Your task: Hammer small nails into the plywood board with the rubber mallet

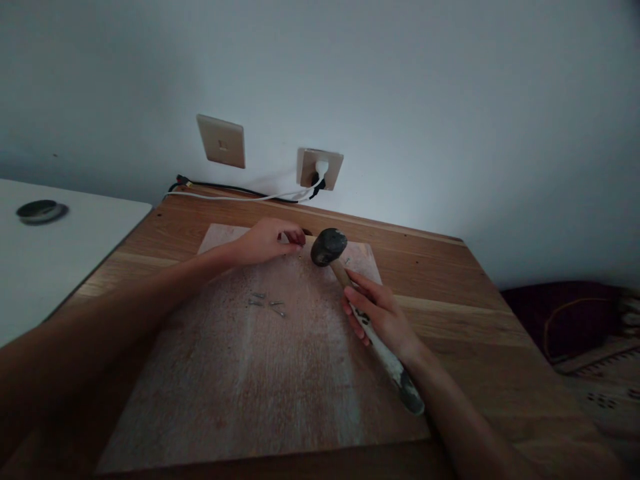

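My right hand [375,310] is wrapped round the pale, worn handle of a rubber mallet [329,247]. Its dark head hangs over the far part of a reddish, scuffed wooden board [280,387]. Just left of that head, my left hand [270,241] is closed in a pinch near the board's far edge; what sits between the fingertips is too small to make out. Several loose screws or nails [267,303] lie on the board below my left hand. Another small metal piece [347,261] shows to the right of the mallet head.
Under the board is a brown wooden tabletop [450,320]. Along its back edge run white and black cables [240,193] to a plug in a wall socket [320,169]. A white surface with a round dark object [40,211] adjoins at left. Dark red fabric [575,317] lies beyond the right edge.
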`<state>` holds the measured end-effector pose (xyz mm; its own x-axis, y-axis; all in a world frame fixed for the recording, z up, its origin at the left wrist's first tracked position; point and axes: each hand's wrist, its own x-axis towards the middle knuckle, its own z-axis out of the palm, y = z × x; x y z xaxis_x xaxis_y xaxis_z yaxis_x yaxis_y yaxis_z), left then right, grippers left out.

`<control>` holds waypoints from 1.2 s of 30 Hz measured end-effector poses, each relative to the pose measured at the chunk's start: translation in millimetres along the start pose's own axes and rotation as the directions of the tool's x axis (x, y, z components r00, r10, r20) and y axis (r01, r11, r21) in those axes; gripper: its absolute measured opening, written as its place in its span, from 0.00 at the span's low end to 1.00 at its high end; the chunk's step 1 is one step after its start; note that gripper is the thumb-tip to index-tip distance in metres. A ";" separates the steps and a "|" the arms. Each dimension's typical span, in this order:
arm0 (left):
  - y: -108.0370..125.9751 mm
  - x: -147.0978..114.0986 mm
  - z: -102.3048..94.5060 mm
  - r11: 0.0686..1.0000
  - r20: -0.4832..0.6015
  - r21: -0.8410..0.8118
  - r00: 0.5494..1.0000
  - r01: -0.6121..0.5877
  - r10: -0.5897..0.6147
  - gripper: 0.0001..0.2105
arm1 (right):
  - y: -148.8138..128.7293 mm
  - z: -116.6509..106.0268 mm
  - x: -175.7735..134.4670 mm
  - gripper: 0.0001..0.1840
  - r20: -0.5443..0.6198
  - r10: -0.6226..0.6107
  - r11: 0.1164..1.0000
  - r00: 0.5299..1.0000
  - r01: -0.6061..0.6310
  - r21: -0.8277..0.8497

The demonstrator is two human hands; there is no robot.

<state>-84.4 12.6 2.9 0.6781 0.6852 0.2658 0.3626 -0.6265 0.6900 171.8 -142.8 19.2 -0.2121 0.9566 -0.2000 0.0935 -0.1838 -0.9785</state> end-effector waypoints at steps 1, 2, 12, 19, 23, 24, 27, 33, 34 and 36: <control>0.3 0.4 1.7 1.000 0.002 0.011 1.000 -0.001 0.001 0.06 | -0.4 -0.1 0.0 0.30 0.002 0.001 1.000 1.000 -0.001 -0.002; 1.3 0.2 2.8 1.000 0.003 0.028 1.000 -0.007 0.007 0.05 | -0.8 -0.1 0.0 0.30 0.006 0.002 1.000 1.000 -0.002 -0.002; 12.8 -3.4 5.8 0.967 0.068 0.222 0.991 -0.125 0.113 0.07 | 1.0 0.1 -0.5 0.33 -0.012 0.005 1.000 1.000 -0.004 0.017; 3.7 -4.9 8.0 0.980 0.056 0.167 0.994 -0.106 0.098 0.05 | 2.4 0.1 0.1 0.35 -0.018 0.006 1.000 1.000 -0.006 0.022; 2.8 -4.1 7.5 0.988 0.060 0.118 0.993 -0.104 0.097 0.05 | 1.2 0.7 1.3 0.34 0.001 -0.002 1.000 1.000 0.002 0.019; 2.8 -3.8 7.9 0.992 0.054 0.101 0.996 -0.078 0.073 0.05 | 0.3 0.8 1.6 0.33 0.004 -0.002 1.000 1.000 0.002 0.015; 1.4 -3.5 9.6 0.999 0.022 0.026 1.000 0.022 -0.022 0.10 | -5.2 1.5 2.5 0.31 0.005 -0.007 1.000 1.000 0.007 -0.001; -2.6 -3.9 12.8 0.993 0.010 -0.095 0.997 0.072 -0.071 0.21 | -18.7 8.3 9.0 0.33 0.003 -0.001 1.000 1.000 0.001 -0.021; -2.6 -3.9 13.2 0.992 0.009 -0.103 0.997 0.077 -0.076 0.21 | -19.1 9.8 10.5 0.33 0.008 -0.001 1.000 1.000 0.001 -0.021; -1.9 -4.0 13.9 0.991 -0.003 -0.111 0.997 0.081 -0.082 0.22 | -18.3 12.4 13.0 0.33 0.027 -0.001 1.000 1.000 0.002 -0.021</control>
<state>-78.9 5.9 -8.8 0.6440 0.7353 0.2110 0.3430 -0.5241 0.7795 155.2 -129.8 33.8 -0.2386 0.9503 -0.2001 0.1139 -0.1773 -0.9776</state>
